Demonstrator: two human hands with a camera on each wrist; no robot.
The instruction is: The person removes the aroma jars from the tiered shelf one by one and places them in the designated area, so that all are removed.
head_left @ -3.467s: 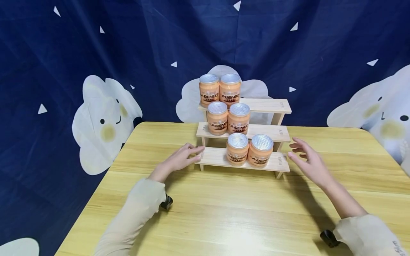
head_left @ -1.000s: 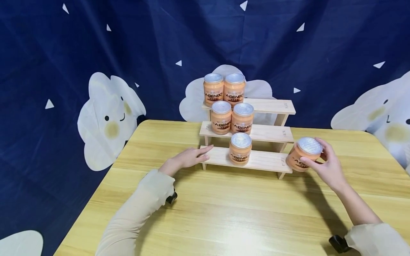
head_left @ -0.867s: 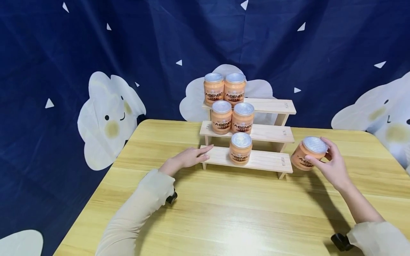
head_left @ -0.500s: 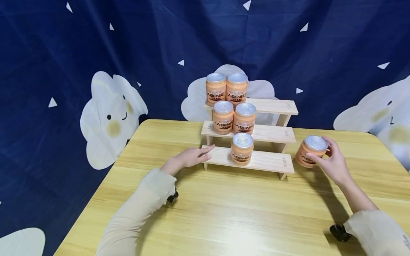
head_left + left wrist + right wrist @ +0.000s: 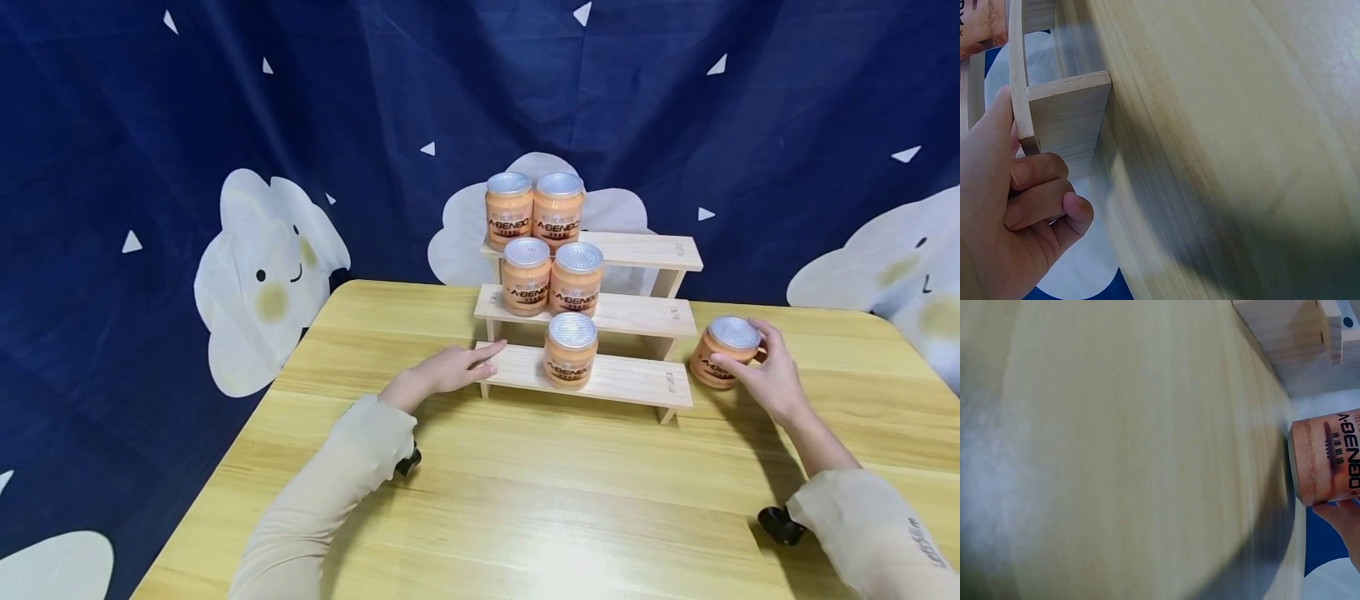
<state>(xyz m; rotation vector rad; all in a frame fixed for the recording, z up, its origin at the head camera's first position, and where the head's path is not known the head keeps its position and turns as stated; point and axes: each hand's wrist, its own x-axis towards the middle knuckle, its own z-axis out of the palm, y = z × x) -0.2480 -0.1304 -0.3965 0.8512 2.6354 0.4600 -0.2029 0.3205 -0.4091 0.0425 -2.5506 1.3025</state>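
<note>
My right hand (image 5: 768, 375) grips an orange jar (image 5: 712, 364) with a silver lid, upright at the right of the wooden stand. In the right wrist view the jar (image 5: 1325, 459) has its base at the table, the thumb against its side. My left hand (image 5: 444, 371) holds the left end of the lowest shelf (image 5: 517, 367); in the left wrist view the hand (image 5: 1022, 206) has thumb and curled fingers about the shelf's end (image 5: 1020, 94). One jar (image 5: 570, 358) stands on that shelf, two on the middle shelf (image 5: 645, 312), two on the top shelf (image 5: 645, 248).
The stand rests on a light wooden table (image 5: 480, 500). Behind it hangs a dark blue cloth (image 5: 375, 83) with white clouds and triangles. A small black device (image 5: 780, 525) sits at the right wrist and another (image 5: 408, 460) at the left.
My right hand has taken one of the two jars from the lowest shelf, moved it right past the stand and lowered it to the table. My left hand stays at the shelf's end.
</note>
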